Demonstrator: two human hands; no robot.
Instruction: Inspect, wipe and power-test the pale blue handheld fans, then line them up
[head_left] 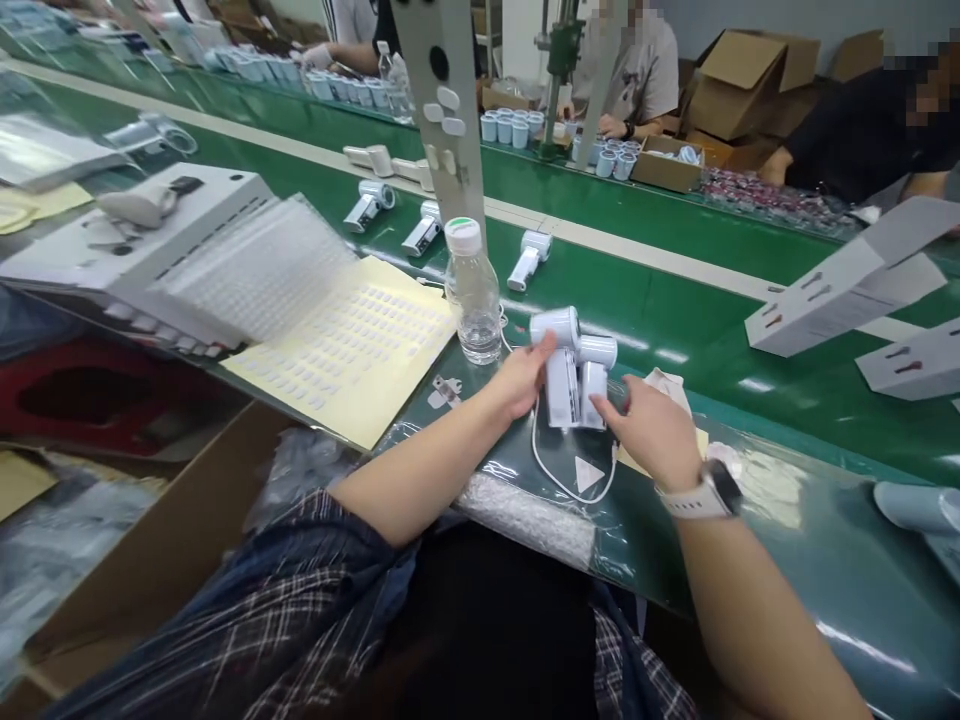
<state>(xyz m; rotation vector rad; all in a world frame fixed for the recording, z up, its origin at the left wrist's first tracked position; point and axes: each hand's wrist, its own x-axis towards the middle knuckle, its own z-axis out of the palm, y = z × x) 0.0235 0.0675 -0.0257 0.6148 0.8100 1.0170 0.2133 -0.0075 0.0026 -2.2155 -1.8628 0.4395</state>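
Glossy pale-blue handheld devices, round-headed with flat-sided handles, gripped side by side between left hand and right hand; white cable looped beneath.

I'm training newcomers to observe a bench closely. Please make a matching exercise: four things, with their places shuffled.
Things
1. Bottle
2. Watch
3. White cable
4. Two pale handheld devices

Places
A. Side by side between the left hand and the right hand
B. On the right wrist
C. Upright, next to the yellow sheet
D. In a curve on the green table

Right pairs: 1-C, 2-B, 3-D, 4-A
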